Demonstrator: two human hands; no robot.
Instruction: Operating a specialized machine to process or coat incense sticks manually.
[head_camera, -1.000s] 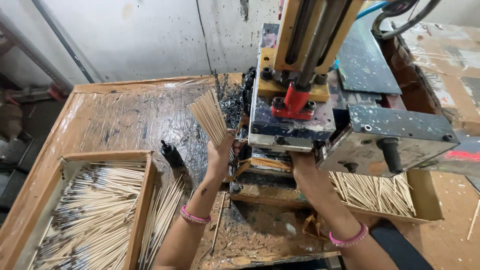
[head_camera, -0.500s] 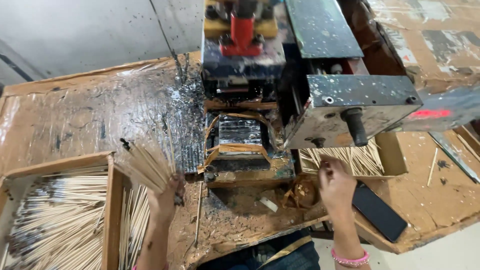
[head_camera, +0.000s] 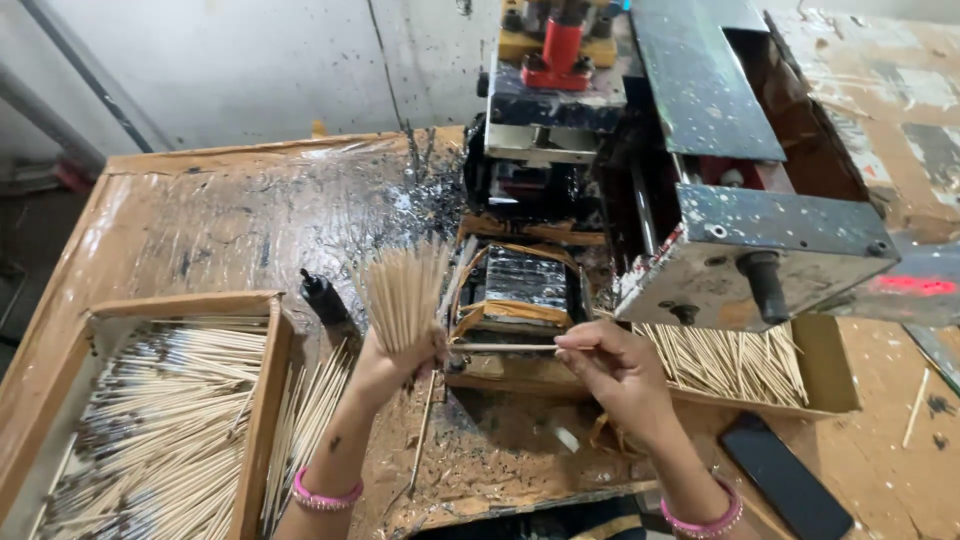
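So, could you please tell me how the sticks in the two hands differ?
The left hand grips a fanned bundle of pale wooden sticks, upright; the right hand pinches one thin wooden stick, lying level. The bundle points at the machine; the single stick points at the bundle. Both look bare.

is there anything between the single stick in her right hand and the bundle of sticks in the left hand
Nothing visible. The right hand pinches one thin stick lying level, its far end reaching toward the left hand, which grips the fanned bundle of sticks. Only open space over the stained worktable lies between them.
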